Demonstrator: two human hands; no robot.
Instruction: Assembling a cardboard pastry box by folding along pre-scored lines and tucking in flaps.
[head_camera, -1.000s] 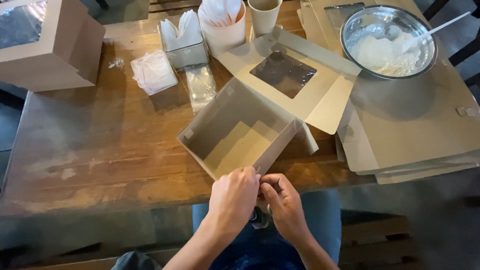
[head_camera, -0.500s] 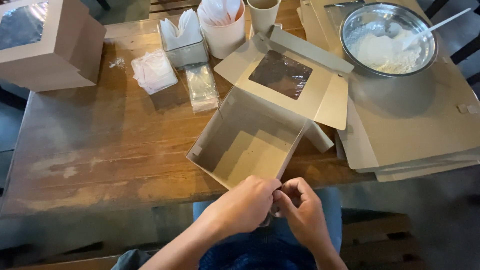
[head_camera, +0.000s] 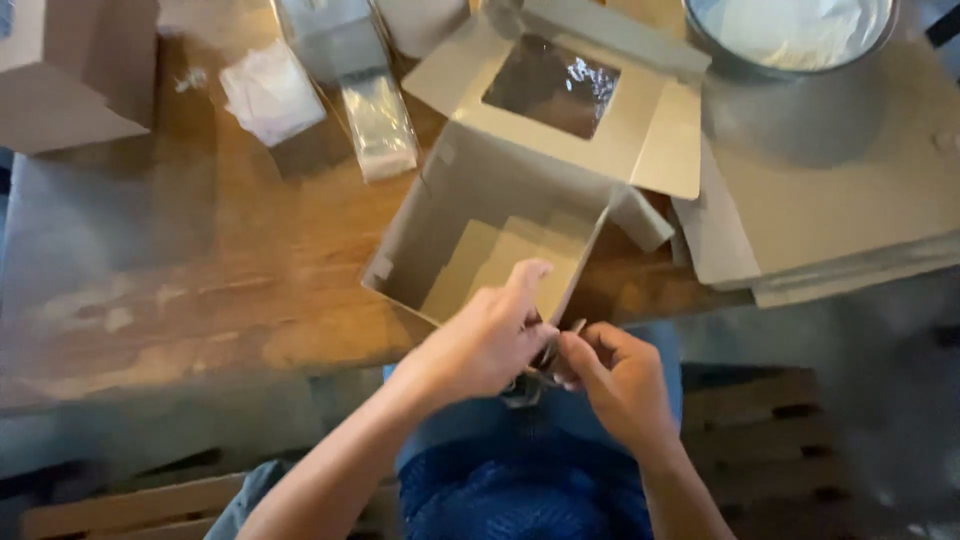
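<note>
Shifted since the earlier frame: view drawn closer and lower, both hands now at the near corner of the cardboard box (head_camera: 500, 235).

- Cardboard box: open, on the wooden table (head_camera: 180, 300) at its near edge; windowed lid (head_camera: 560, 100) folded back on the far side.
- Left hand (head_camera: 480, 345): at the box's near wall, forefinger raised along it, other fingers curled narrow.
- Right hand (head_camera: 620, 375): just beside the left, fingers pinched on a small dark item; what it is, cannot tell.
- Metal bowl (head_camera: 790, 35): beyond the box, to the right, white contents.
- Flat cardboard sheets (head_camera: 850, 200): right of the box.
- Clear wrapped packets (head_camera: 375, 120): beyond the box, to the left.
</note>
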